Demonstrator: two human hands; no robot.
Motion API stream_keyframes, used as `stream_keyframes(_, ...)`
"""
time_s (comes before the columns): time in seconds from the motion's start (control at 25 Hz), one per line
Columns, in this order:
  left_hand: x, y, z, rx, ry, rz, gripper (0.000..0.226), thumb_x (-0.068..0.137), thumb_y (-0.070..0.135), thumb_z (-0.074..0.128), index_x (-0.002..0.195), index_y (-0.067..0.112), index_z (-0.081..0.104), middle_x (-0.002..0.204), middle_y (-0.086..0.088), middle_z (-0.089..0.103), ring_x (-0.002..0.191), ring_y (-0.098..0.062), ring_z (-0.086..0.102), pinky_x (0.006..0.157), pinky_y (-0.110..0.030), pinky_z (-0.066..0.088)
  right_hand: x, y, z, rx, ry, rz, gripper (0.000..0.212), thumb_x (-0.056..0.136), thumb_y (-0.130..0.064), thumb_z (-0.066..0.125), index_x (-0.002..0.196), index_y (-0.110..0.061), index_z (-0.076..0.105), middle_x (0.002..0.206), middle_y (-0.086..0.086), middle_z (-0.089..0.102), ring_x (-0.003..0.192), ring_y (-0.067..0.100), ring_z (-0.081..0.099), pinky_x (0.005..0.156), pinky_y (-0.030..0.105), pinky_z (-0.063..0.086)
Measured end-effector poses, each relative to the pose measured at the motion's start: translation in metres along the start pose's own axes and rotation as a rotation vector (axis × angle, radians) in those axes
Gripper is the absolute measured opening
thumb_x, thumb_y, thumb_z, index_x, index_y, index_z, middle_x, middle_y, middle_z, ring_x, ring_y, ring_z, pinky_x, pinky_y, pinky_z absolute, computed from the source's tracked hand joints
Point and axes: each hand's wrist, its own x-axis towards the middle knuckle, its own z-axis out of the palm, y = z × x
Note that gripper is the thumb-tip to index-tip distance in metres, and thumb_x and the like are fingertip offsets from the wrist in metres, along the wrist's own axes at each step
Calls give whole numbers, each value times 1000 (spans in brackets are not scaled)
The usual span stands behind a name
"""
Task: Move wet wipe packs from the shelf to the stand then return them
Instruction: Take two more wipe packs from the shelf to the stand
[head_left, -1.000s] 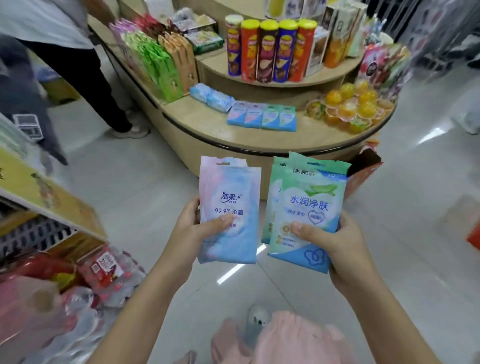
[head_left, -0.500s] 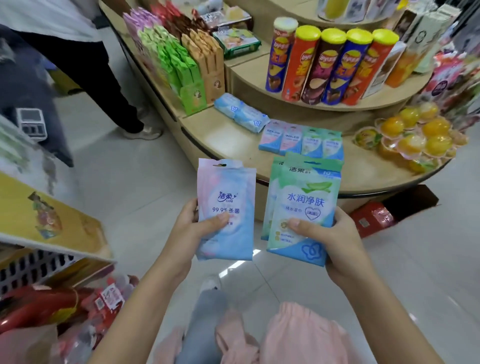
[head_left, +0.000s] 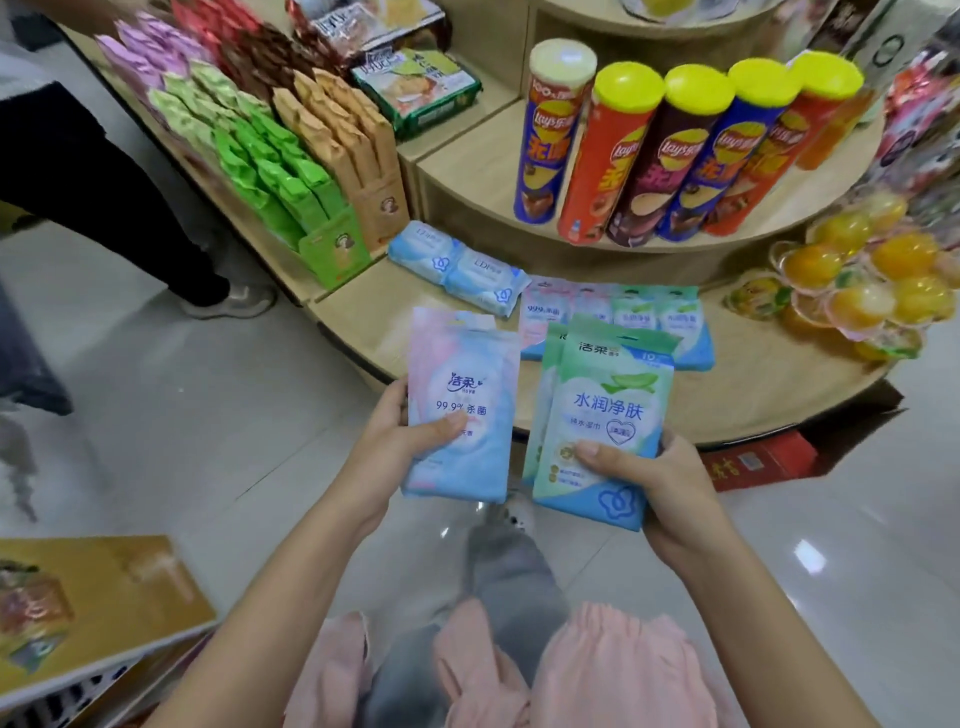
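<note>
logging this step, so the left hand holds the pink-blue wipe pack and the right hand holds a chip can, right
Not quite. The left hand does hold the pink-blue wipe pack, but the right hand holds green wipe packs, apparently two, one behind the other, not a chip can. The chip cans stand untouched on the upper tier of the stand. The head view shows it.

The rounded wooden stand (head_left: 358, 332) rises in stepped tiers. On its lower tier a row of flat wet wipe packs (head_left: 675, 317) lies side by side, with two blue wipe packs (head_left: 457, 267) just behind to the left and orange jelly cups (head_left: 857, 291) heaped to the right. Five Lay's crisp tubes (head_left: 670, 161) stand upright on the tier above.
</note>
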Motion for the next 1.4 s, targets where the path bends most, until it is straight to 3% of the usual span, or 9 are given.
stream_keyframes(0.2, 73, 6, 26, 9, -5, -40, 68, 60, 16, 75, 123, 10, 51, 113, -11, 69, 93, -22, 69, 71, -28, 57, 65, -31, -16, 1, -5, 43, 65, 56, 5, 75, 118, 4, 55, 103, 19, 72, 86, 33, 71, 64, 36, 58)
stream_keyframes(0.56, 159, 24, 38, 45, -16, -128, 66, 59, 16, 75, 121, 10, 53, 109, -9, 70, 86, -20, 69, 73, -31, 58, 131, -54, -35, 32, 92, 108, 62, 57, 7, 79, 115, 1, 58, 107, 19, 71, 96, 36, 69, 75, 42, 59)
stream_keyframes(0.72, 179, 27, 22, 52, 7, -168, 58, 69, 4, 76, 122, 10, 53, 112, -10, 69, 89, -22, 69, 74, -34, 57, 150, -43, -30, 50, 123, 162, 64, 57, 4, 79, 116, 2, 56, 108, 19, 70, 98, 37, 68, 78, 46, 58)
stream_keyframes(0.88, 191, 15, 13, 63, 7, -209, 62, 66, 7, 77, 123, 10, 52, 115, -12, 68, 94, -26, 67, 77, -37, 57, 162, -30, -32, 16, 154, 208, 83, 41, -10, 92, 115, 1, 57, 108, 21, 70, 97, 38, 68, 76, 45, 59)
stream_keyframes(1.04, 201, -4, 28, 96, -20, -236, 67, 61, 17, 75, 123, 9, 52, 115, -11, 68, 99, -26, 67, 78, -35, 56, 168, -32, -64, 39, 219, 204, 58, 59, 2, 77, 114, 0, 58, 108, 19, 70, 95, 35, 69, 75, 43, 59)
stream_keyframes(1.24, 202, -26, 85, 89, -16, -234, 58, 66, 8, 76, 120, 9, 54, 104, -3, 70, 85, -13, 69, 65, -22, 55, 182, -53, -130, 3, 249, 218, 59, 63, 0, 72, 120, 1, 55, 114, 19, 68, 100, 36, 67, 75, 42, 59)
stream_keyframes(1.4, 209, -51, 132, 16, 60, -224, 60, 67, 7, 75, 122, 3, 51, 113, -10, 68, 90, -17, 69, 71, -26, 57, 224, -65, -177, -98, 217, 223, 62, 69, 4, 73, 124, 4, 46, 115, 19, 66, 97, 31, 69, 70, 36, 59)
